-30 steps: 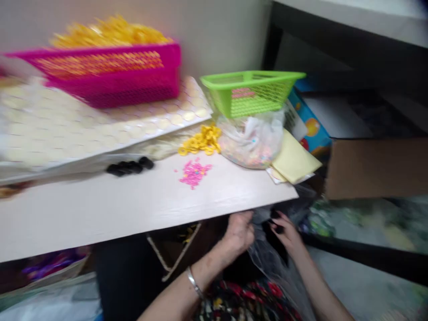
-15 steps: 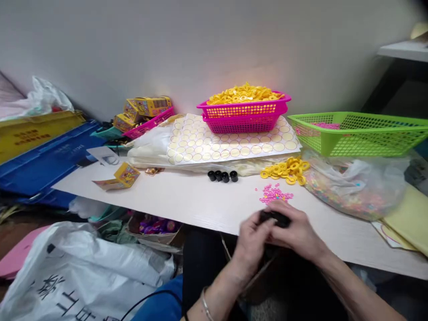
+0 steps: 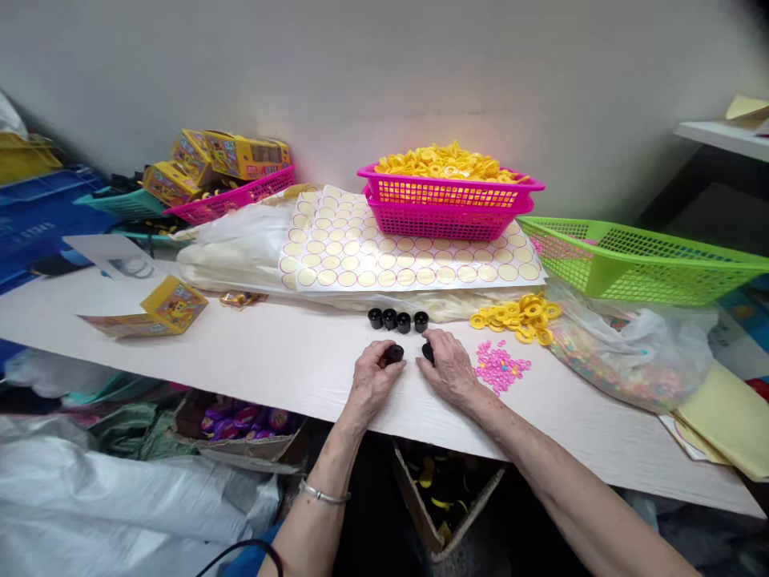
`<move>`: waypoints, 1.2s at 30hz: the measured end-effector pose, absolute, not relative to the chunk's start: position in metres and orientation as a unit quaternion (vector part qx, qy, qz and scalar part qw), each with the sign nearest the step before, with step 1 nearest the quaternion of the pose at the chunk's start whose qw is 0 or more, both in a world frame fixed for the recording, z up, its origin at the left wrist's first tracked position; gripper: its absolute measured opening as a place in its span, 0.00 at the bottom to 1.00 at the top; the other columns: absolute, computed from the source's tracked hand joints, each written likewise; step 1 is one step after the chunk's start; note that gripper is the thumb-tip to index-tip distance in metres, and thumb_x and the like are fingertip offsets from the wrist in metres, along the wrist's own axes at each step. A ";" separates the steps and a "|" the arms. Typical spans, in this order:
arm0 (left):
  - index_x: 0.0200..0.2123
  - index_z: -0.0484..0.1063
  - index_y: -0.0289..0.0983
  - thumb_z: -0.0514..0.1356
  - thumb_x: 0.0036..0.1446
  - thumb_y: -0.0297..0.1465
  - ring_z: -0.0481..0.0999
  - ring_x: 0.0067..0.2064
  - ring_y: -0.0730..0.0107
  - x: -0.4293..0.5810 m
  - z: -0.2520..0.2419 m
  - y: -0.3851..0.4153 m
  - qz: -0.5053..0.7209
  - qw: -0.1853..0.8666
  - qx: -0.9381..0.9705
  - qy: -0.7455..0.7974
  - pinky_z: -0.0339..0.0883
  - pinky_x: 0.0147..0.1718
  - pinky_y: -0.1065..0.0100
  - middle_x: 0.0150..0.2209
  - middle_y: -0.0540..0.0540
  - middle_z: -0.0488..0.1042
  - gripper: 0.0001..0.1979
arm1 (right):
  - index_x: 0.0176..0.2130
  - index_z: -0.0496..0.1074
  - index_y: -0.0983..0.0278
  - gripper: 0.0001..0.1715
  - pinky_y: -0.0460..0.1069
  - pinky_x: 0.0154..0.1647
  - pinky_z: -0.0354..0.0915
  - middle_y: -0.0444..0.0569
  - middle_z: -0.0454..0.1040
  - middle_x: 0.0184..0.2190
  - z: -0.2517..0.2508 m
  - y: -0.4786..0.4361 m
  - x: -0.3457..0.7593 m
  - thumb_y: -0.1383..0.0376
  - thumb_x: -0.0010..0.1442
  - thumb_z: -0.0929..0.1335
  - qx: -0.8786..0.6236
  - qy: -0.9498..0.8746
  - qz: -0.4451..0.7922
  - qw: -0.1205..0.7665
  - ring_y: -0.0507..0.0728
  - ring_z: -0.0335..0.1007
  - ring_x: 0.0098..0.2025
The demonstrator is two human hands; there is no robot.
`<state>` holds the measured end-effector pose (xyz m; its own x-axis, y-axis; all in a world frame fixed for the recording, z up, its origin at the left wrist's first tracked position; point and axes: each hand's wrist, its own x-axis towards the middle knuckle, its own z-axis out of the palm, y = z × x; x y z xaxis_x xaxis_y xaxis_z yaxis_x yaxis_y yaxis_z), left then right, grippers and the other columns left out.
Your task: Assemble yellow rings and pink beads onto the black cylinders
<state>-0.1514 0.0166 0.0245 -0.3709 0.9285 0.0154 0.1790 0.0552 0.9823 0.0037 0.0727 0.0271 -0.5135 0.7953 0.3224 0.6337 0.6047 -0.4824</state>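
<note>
On the white table, my left hand (image 3: 373, 375) has its fingers and thumb closed round a small black round piece (image 3: 394, 353). Just to its right, my right hand (image 3: 448, 365) grips another black piece (image 3: 428, 353), partly hidden by the fingers. Several black cylinders (image 3: 404, 322) stand in a row behind the hands. Pink beads (image 3: 501, 367) lie in a loose pile right of my right hand, with a few of other colours among them. Behind the beads is a heap of yellow rings (image 3: 524, 314).
Pink baskets (image 3: 448, 220) of yellow rings rest on circle-patterned sheets (image 3: 342, 256). A green basket (image 3: 649, 268) and a bag of beads (image 3: 625, 361) sit at right. At left are yellow boxes (image 3: 243, 155) and an opened carton (image 3: 174, 304). A cardboard box (image 3: 414, 501) is below the table edge.
Both hands have moved forward from the near edge onto the table and come apart, each now with a black piece. The camera view has shifted, and a box below the edge shows more clearly.
</note>
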 end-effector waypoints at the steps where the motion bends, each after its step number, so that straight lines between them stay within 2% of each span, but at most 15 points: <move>1: 0.38 0.72 0.35 0.65 0.41 0.30 0.68 0.32 0.74 -0.155 0.023 0.018 0.522 0.352 0.442 0.639 0.63 0.33 0.72 0.34 0.48 0.71 0.17 | 0.47 0.63 0.67 0.20 0.53 0.42 0.59 0.55 0.67 0.42 0.027 0.074 0.002 0.64 0.54 0.64 -0.419 -0.856 0.148 0.263 0.60 0.59 0.42; 4: 0.42 0.68 0.35 0.62 0.44 0.32 0.69 0.32 0.73 -0.163 0.019 0.024 0.532 0.369 0.430 0.629 0.63 0.33 0.72 0.32 0.49 0.71 0.19 | 0.42 0.65 0.65 0.14 0.54 0.42 0.59 0.54 0.67 0.40 0.029 0.078 -0.001 0.61 0.57 0.63 -0.410 -0.868 0.142 0.241 0.60 0.59 0.42; 7: 0.45 0.66 0.37 0.59 0.48 0.35 0.70 0.35 0.72 -0.169 0.021 0.029 0.521 0.351 0.449 0.635 0.64 0.35 0.71 0.35 0.48 0.71 0.19 | 0.45 0.66 0.64 0.15 0.55 0.44 0.59 0.54 0.65 0.44 0.035 0.080 0.000 0.65 0.58 0.61 -0.378 -0.893 0.153 0.192 0.60 0.58 0.44; 10: 0.36 0.72 0.36 0.56 0.51 0.37 0.69 0.35 0.69 -0.175 0.028 0.034 0.436 0.275 0.494 0.700 0.62 0.35 0.69 0.33 0.47 0.70 0.12 | 0.52 0.59 0.66 0.24 0.55 0.48 0.58 0.56 0.62 0.49 0.039 0.081 0.002 0.68 0.55 0.62 -0.354 -0.889 0.206 0.208 0.60 0.57 0.48; 13: 0.27 0.72 0.36 0.53 0.53 0.37 0.68 0.34 0.68 -0.180 0.033 0.038 0.368 0.188 0.505 0.758 0.61 0.36 0.67 0.29 0.46 0.67 0.12 | 0.52 0.59 0.67 0.29 0.53 0.46 0.60 0.55 0.62 0.47 0.037 0.084 0.004 0.65 0.51 0.67 -0.350 -0.858 0.270 0.262 0.59 0.59 0.47; 18: 0.34 0.73 0.37 0.49 0.58 0.35 0.68 0.32 0.69 -0.187 0.025 0.039 0.363 0.095 0.502 0.779 0.62 0.33 0.69 0.30 0.46 0.64 0.14 | 0.41 0.66 0.64 0.22 0.52 0.41 0.60 0.50 0.67 0.39 0.032 0.087 0.000 0.62 0.46 0.72 -0.377 -0.844 0.243 0.295 0.58 0.61 0.42; 20: 0.37 0.73 0.38 0.49 0.59 0.37 0.68 0.33 0.69 -0.191 0.021 0.036 0.353 0.073 0.532 0.766 0.63 0.34 0.69 0.35 0.45 0.64 0.15 | 0.37 0.68 0.62 0.17 0.51 0.39 0.59 0.49 0.68 0.35 0.032 0.087 -0.002 0.59 0.47 0.72 -0.404 -0.855 0.192 0.264 0.59 0.60 0.40; 23: 0.43 0.70 0.40 0.54 0.55 0.42 0.70 0.36 0.68 -0.196 0.020 0.029 0.306 0.058 0.602 0.735 0.65 0.36 0.68 0.44 0.43 0.63 0.17 | 0.32 0.70 0.61 0.12 0.50 0.36 0.57 0.48 0.67 0.31 0.037 0.086 -0.001 0.56 0.51 0.70 -0.426 -0.869 0.136 0.209 0.58 0.59 0.38; 26: 0.46 0.67 0.38 0.57 0.52 0.38 0.70 0.40 0.63 -0.198 0.024 0.028 0.247 0.013 0.642 0.726 0.65 0.36 0.67 0.47 0.40 0.63 0.18 | 0.35 0.69 0.61 0.10 0.49 0.35 0.56 0.48 0.66 0.34 0.045 0.088 0.002 0.58 0.57 0.65 -0.443 -0.869 0.120 0.184 0.57 0.61 0.40; 28: 0.41 0.68 0.35 0.56 0.52 0.34 0.69 0.41 0.61 -0.201 0.026 0.031 0.231 -0.012 0.645 0.728 0.64 0.37 0.67 0.43 0.40 0.66 0.13 | 0.41 0.67 0.62 0.11 0.49 0.36 0.56 0.50 0.66 0.37 0.049 0.093 0.004 0.62 0.57 0.64 -0.473 -0.855 0.118 0.173 0.57 0.61 0.41; 30: 0.33 0.70 0.35 0.56 0.51 0.33 0.70 0.37 0.64 -0.207 0.028 0.037 0.250 0.001 0.623 0.741 0.63 0.36 0.68 0.35 0.43 0.69 0.09 | 0.44 0.64 0.64 0.15 0.49 0.36 0.56 0.52 0.67 0.40 0.051 0.100 0.004 0.66 0.54 0.64 -0.512 -0.835 0.122 0.161 0.58 0.61 0.42; 32: 0.28 0.70 0.36 0.56 0.49 0.37 0.69 0.31 0.67 -0.217 0.029 0.045 0.297 0.057 0.571 0.763 0.61 0.32 0.69 0.28 0.47 0.70 0.10 | 0.44 0.63 0.64 0.18 0.49 0.37 0.56 0.52 0.67 0.41 0.050 0.110 0.002 0.70 0.51 0.64 -0.536 -0.822 0.127 0.148 0.58 0.62 0.42; 36: 0.30 0.74 0.36 0.58 0.45 0.46 0.69 0.24 0.69 -0.240 0.031 0.062 0.392 0.197 0.447 0.780 0.59 0.26 0.71 0.20 0.51 0.70 0.18 | 0.41 0.64 0.64 0.19 0.49 0.39 0.56 0.52 0.67 0.41 0.046 0.127 -0.002 0.75 0.48 0.61 -0.522 -0.833 0.128 0.134 0.58 0.61 0.43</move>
<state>-0.2401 0.0618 0.0307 -0.5228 0.8514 0.0431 0.5426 0.2933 0.7871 -0.0018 0.1270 0.0464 -0.4197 0.9033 0.0893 0.8347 0.4227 -0.3531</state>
